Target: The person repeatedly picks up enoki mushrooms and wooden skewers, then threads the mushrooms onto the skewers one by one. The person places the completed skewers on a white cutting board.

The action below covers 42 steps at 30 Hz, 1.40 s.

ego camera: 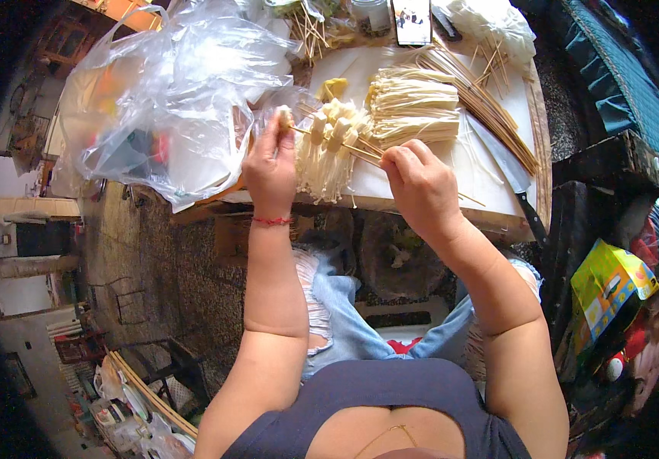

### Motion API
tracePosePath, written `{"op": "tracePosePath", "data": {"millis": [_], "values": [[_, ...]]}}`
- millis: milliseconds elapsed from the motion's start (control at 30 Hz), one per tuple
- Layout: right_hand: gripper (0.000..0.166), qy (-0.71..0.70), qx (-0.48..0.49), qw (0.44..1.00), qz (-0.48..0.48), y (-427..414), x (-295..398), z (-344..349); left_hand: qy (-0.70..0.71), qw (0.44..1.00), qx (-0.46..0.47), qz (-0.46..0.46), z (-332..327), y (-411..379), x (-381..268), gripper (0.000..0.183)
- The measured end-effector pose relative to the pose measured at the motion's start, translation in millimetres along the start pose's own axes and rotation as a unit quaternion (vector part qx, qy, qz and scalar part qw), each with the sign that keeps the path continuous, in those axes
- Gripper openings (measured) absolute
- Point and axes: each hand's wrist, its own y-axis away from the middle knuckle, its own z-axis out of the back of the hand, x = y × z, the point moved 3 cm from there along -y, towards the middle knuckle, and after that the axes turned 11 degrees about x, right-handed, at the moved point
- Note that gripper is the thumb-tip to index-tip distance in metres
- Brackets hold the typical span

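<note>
In my right hand (421,186) I grip the ends of thin wooden skewers (362,152), which run to the upper left. Pale pieces, which look like skewered enoki bundles, sit on the skewers between my hands. My left hand (272,158) pinches a small pale piece at the skewers' far end, beside a clear plastic bag. Below and behind the skewers lie enoki mushrooms (327,175) with their caps towards me. A large stack of enoki (412,109) rests on the white board (490,195). Bare bamboo skewers (481,103) lie in a bundle to its right.
A kitchen knife (498,155) lies at the board's right, its black handle over the near edge. Clear plastic bags (191,86) cover the left side. A phone (412,23), a clear container (370,14) and more skewers (309,34) are at the back.
</note>
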Motion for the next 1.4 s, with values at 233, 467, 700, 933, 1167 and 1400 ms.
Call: {"op": "tracePosePath", "data": {"millis": [233,467,700,933,1167,1400], "values": [[0.007,-0.064,-0.002,0.998,0.001,0,-13,-17,-0.025,0.996,0.061,-0.058,-6,1,-18,0.035],[0.009,-0.017,0.006,1.0,-0.024,5,-27,-23,0.056,0.997,0.017,0.046,-9,2,7,0.037],[0.016,0.042,0.056,0.996,-0.059,8,-43,1,-0.01,0.997,0.059,0.057,-20,6,-7,0.054],[0.033,0.067,0.051,0.977,-0.195,12,-145,22,-0.015,1.0,0.015,0.0,-23,1,-14,0.071],[0.046,0.059,0.052,0.989,-0.127,2,-150,6,-0.022,0.999,0.032,-0.004,-25,1,-19,0.091],[0.047,0.092,0.054,0.979,-0.172,-2,-143,7,-0.113,0.973,0.186,0.076,-36,22,-31,0.13]]}}
